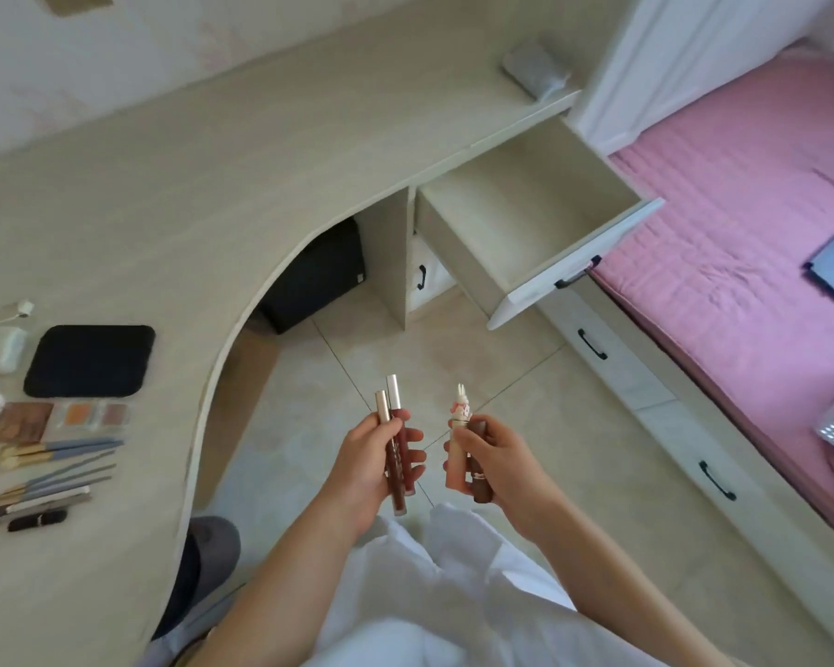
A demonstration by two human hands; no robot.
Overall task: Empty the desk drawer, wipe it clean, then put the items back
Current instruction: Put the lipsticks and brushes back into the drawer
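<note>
Pale tile floor fills the middle of the frame, with a curved wooden worktop (164, 195) sweeping along the left and a pink bed (742, 185) at the right. Between them, in the upper middle right, the desk drawer (526, 223) stands pulled out and looks bare inside. Low in the centre, the left hand (371, 469) is curled round two slim lip gloss tubes (398, 450), and the right hand (492, 459) pinches a rabbit-topped tube (459, 426) together with a brown lipstick (480, 474); each grip is clamped on its pair. At the lower left of the worktop lie a black pad (90, 361), eyeshadow palettes (59, 418) and a row of makeup brushes (59, 466). Holding two smooth cylinders in each hand is the weak point: one tube could probably slide past its partner and drop onto the hard tile, where a cap might crack or roll under the worktop. Reaching toward the drawer with both hands full, the person could also knock its projecting white front, or set the tubes down so that they roll about on the smooth drawer bottom.
</note>
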